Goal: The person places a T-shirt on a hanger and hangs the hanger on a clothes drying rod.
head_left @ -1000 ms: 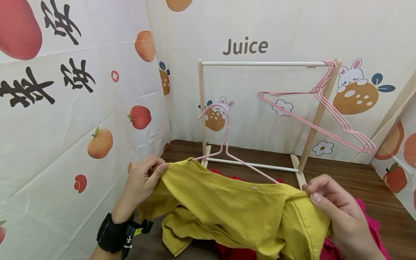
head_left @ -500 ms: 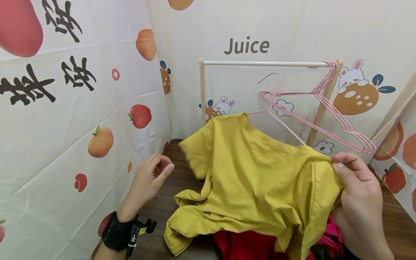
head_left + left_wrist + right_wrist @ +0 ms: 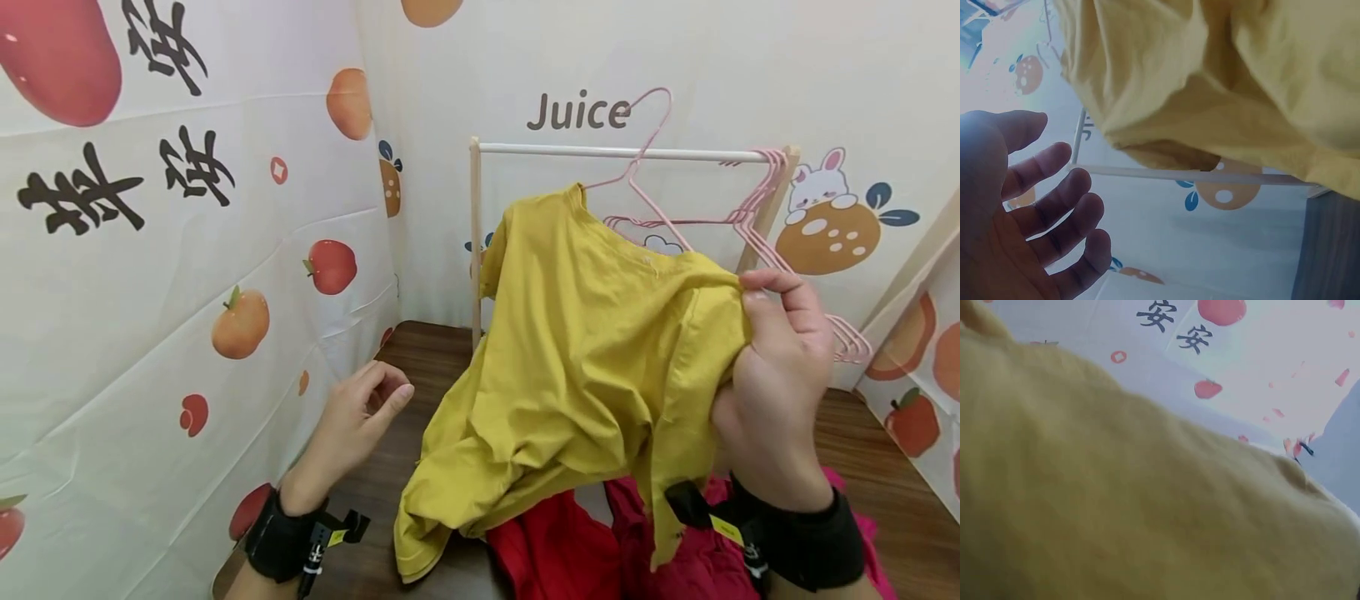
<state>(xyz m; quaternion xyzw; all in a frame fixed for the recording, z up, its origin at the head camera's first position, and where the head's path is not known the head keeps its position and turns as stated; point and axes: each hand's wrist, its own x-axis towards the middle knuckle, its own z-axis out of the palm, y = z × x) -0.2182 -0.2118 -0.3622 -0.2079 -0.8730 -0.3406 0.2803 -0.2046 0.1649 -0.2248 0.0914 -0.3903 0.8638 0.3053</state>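
Note:
A yellow T-shirt (image 3: pixel 570 333) hangs on a pink hanger (image 3: pixel 654 133), whose hook rises above the rack's top bar in the head view. My right hand (image 3: pixel 783 350) pinches the shirt and hanger at the right shoulder, holding both up in front of the rack. To the left of the shirt, my left hand (image 3: pixel 367 412) is apart from it, fingers loosely bent and holding nothing. In the left wrist view the spread fingers (image 3: pixel 1063 237) show beside the hanging cloth. Yellow cloth (image 3: pixel 1147 500) fills most of the right wrist view, where the right hand's grip is hidden.
A small clothes rack (image 3: pixel 555 149) with a white top bar stands at the back of the brown table (image 3: pixel 420 350). Several pink hangers (image 3: pixel 765 179) hang at its right end. Red clothing (image 3: pixel 558 546) and magenta clothing (image 3: pixel 697 542) lie below the shirt. Printed cloth walls surround the table.
My left hand has let go of the shirt's left shoulder. My right hand has raised the shirt and hanger toward the rack, and the hook is now above the top bar.

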